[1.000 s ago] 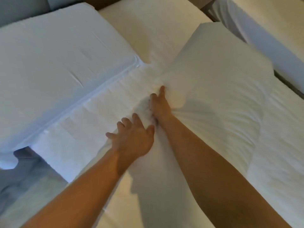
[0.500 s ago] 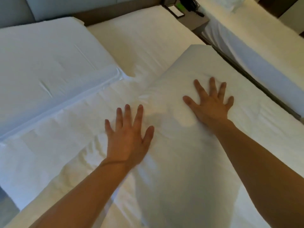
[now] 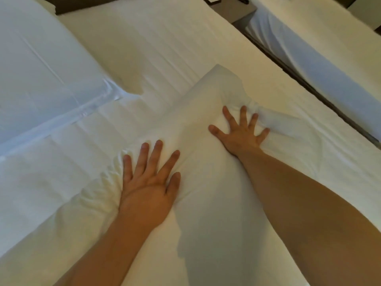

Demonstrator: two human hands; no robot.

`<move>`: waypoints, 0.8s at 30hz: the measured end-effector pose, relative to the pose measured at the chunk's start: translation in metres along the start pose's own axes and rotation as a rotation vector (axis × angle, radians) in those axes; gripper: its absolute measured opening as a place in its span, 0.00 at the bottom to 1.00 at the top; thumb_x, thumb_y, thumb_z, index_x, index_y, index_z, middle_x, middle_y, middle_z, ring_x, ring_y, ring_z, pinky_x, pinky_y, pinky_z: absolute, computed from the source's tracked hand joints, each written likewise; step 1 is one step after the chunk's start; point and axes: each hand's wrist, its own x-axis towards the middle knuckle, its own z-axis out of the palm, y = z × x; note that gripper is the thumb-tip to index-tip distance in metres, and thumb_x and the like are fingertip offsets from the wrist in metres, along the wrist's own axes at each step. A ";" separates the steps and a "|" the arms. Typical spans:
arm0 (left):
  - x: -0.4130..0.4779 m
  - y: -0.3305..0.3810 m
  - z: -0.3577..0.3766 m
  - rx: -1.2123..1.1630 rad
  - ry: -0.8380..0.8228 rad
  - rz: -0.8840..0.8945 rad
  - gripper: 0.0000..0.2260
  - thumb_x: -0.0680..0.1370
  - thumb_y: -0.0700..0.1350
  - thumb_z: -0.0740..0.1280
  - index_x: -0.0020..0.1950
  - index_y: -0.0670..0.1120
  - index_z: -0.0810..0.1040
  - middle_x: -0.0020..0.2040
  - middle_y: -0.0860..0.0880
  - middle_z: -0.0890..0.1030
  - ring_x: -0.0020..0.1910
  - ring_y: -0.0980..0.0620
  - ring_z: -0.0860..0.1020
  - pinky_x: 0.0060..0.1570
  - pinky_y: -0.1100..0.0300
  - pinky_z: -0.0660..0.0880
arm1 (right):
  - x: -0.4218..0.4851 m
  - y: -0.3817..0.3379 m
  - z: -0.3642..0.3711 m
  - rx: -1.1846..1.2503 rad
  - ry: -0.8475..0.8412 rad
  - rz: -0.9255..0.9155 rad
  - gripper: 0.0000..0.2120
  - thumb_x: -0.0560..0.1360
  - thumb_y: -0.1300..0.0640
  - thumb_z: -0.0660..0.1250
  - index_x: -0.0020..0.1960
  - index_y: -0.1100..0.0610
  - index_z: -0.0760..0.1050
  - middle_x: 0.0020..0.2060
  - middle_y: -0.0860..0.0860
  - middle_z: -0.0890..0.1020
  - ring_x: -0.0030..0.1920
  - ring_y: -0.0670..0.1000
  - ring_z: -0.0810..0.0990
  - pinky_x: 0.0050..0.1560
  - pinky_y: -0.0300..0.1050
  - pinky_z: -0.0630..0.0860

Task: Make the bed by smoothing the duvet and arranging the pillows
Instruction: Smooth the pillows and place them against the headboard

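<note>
A white pillow (image 3: pixel 206 112) lies at an angle on the bed, just in front of me. My left hand (image 3: pixel 148 182) presses flat on its near left edge, fingers spread, and the cloth bunches into wrinkles beside it. Farther off, my right hand (image 3: pixel 241 133) presses flat on the pillow's right side with fingers spread. Neither hand holds anything. A second white pillow (image 3: pixel 41 75) with a flat border lies at the upper left. The white sheet (image 3: pixel 165 48) shows between the two pillows, and the duvet (image 3: pixel 321 162) lies to the right.
A dark gap (image 3: pixel 292 71) runs along the bed's right edge. Beyond it stands a second bed (image 3: pixel 321 38) with white bedding. A dark headboard strip (image 3: pixel 61 5) shows at the top left.
My hands have moved apart from the middle of the pillow and spread flat on it. My right hand has slid farther right, and my view has come closer.
</note>
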 end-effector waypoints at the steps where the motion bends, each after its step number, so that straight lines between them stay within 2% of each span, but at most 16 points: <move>1: -0.002 0.000 0.000 0.001 -0.026 -0.002 0.25 0.84 0.64 0.45 0.82 0.66 0.54 0.86 0.54 0.46 0.84 0.49 0.41 0.79 0.38 0.37 | -0.001 0.002 0.004 -0.009 -0.037 0.006 0.45 0.62 0.12 0.42 0.75 0.23 0.35 0.82 0.44 0.33 0.81 0.59 0.30 0.71 0.77 0.31; 3: 0.000 0.000 -0.010 0.017 -0.081 -0.022 0.26 0.83 0.65 0.44 0.83 0.67 0.50 0.85 0.54 0.43 0.84 0.50 0.39 0.79 0.38 0.36 | -0.001 -0.001 0.000 -0.007 -0.107 0.027 0.46 0.63 0.13 0.43 0.76 0.24 0.36 0.82 0.45 0.33 0.81 0.60 0.30 0.71 0.78 0.32; 5: 0.008 0.002 -0.024 0.045 -0.164 -0.056 0.27 0.83 0.67 0.42 0.82 0.68 0.41 0.84 0.56 0.36 0.83 0.50 0.35 0.78 0.38 0.33 | -0.012 -0.017 -0.021 0.028 -0.145 0.049 0.44 0.66 0.15 0.46 0.78 0.27 0.39 0.83 0.47 0.37 0.82 0.63 0.34 0.72 0.79 0.35; 8: 0.025 0.008 -0.043 0.074 -0.221 -0.078 0.31 0.80 0.71 0.42 0.80 0.69 0.34 0.83 0.55 0.32 0.83 0.48 0.34 0.78 0.36 0.37 | -0.070 -0.041 -0.051 0.077 -0.140 0.079 0.44 0.69 0.17 0.44 0.81 0.33 0.45 0.84 0.49 0.41 0.82 0.65 0.36 0.71 0.81 0.34; 10: 0.035 0.010 -0.047 0.104 -0.205 -0.035 0.34 0.78 0.75 0.43 0.80 0.68 0.33 0.84 0.53 0.33 0.83 0.46 0.35 0.78 0.33 0.41 | -0.140 -0.033 -0.042 0.029 -0.107 0.094 0.50 0.65 0.14 0.40 0.82 0.35 0.40 0.84 0.50 0.37 0.81 0.65 0.32 0.68 0.80 0.31; 12: 0.037 0.008 -0.045 0.123 -0.192 -0.007 0.37 0.75 0.78 0.44 0.80 0.69 0.33 0.84 0.52 0.35 0.84 0.45 0.37 0.77 0.30 0.44 | -0.209 -0.006 -0.017 -0.015 -0.072 0.160 0.51 0.64 0.13 0.40 0.80 0.33 0.34 0.82 0.50 0.32 0.80 0.64 0.28 0.67 0.82 0.32; 16: 0.027 0.008 -0.026 0.127 -0.193 0.032 0.39 0.73 0.80 0.45 0.79 0.70 0.33 0.84 0.52 0.34 0.83 0.44 0.36 0.75 0.27 0.43 | -0.238 0.045 0.043 0.111 -0.009 0.328 0.49 0.64 0.13 0.45 0.77 0.29 0.30 0.80 0.47 0.27 0.80 0.62 0.27 0.69 0.84 0.40; 21: 0.023 0.018 -0.025 0.089 -0.260 0.071 0.38 0.75 0.78 0.47 0.80 0.69 0.33 0.84 0.52 0.33 0.83 0.43 0.36 0.75 0.27 0.41 | -0.242 0.062 0.057 0.163 0.005 0.303 0.45 0.67 0.15 0.49 0.76 0.26 0.31 0.81 0.43 0.30 0.81 0.60 0.31 0.72 0.80 0.43; 24: 0.019 -0.010 -0.052 0.092 -0.267 0.068 0.42 0.75 0.76 0.51 0.82 0.64 0.34 0.86 0.50 0.40 0.84 0.46 0.43 0.77 0.30 0.49 | -0.276 0.075 0.045 0.191 0.015 0.382 0.47 0.68 0.17 0.54 0.77 0.28 0.32 0.82 0.41 0.35 0.83 0.58 0.36 0.73 0.78 0.49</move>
